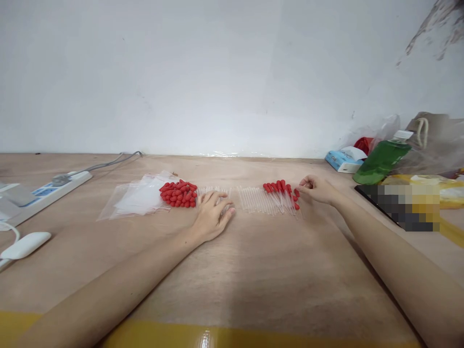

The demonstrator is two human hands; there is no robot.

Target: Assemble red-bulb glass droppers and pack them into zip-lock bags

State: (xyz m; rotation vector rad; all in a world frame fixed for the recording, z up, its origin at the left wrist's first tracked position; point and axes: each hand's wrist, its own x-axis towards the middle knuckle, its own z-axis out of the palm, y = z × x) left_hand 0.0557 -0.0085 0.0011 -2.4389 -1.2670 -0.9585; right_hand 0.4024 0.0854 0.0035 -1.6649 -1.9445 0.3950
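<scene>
A row of slim clear dropper tubes (253, 199) lies side by side on the wooden table. At its right end, several droppers carry red rubber bulbs (279, 185). My left hand (213, 215) lies over the left part of the tubes, fingers spread and palm down, hiding some of them. Just left of it is a heap of red rubber bulbs (179, 193). My right hand (315, 188) is at the right end of the row, thumb and fingers pinched at a red-bulbed dropper (296, 192); its thin tube is hard to make out.
Clear zip bags (139, 198) lie beside the bulb heap. A power strip (54, 191) with a cable and a white plug-like device (27, 245) sit at left. At right are a tissue pack (342, 160), a green bottle (382, 162), plastic bags and a pixelated dark object (402, 208).
</scene>
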